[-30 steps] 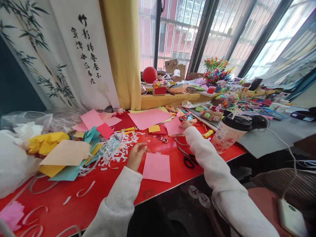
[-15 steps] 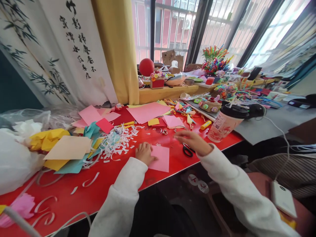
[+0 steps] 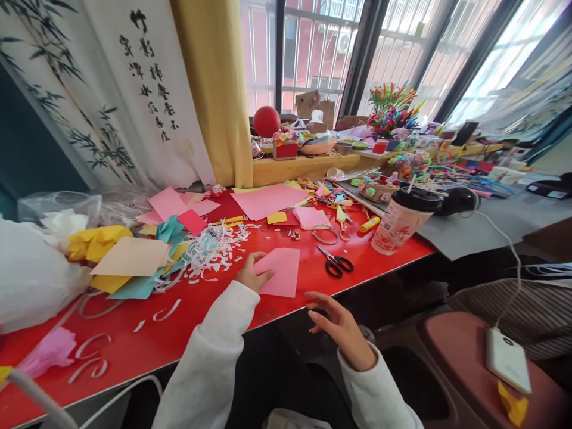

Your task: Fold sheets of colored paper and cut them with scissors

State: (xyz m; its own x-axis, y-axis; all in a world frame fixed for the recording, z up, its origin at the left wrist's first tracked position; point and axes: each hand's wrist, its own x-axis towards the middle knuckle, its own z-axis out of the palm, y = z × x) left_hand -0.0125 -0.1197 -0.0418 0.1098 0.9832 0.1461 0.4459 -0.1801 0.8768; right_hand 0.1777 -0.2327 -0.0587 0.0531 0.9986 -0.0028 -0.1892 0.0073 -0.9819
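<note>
A square of pink paper [image 3: 282, 273] is gripped along its left side by my left hand [image 3: 253, 271], thumb on top and the other fingers partly hidden by the sheet. The paper is slightly raised and tilted over the red table. Just past the table's front edge hovers my right hand [image 3: 342, 329], fingers loosely apart and nothing in it. Black-handled scissors [image 3: 334, 262] lie on the table to the right of the paper, blades pointing away to the left.
On the red table [image 3: 179, 339], shredded white paper [image 3: 218, 247] and stacked coloured sheets [image 3: 134, 260] lie to the left. Behind are more pink sheets [image 3: 268, 201]. At the right stand a lidded paper cup [image 3: 402, 223] and a yellow glue stick [image 3: 369, 224].
My right hand has drawn back toward me from above the scissors, which now show fully. My left hand has taken hold of the pink paper and lifted it slightly.
</note>
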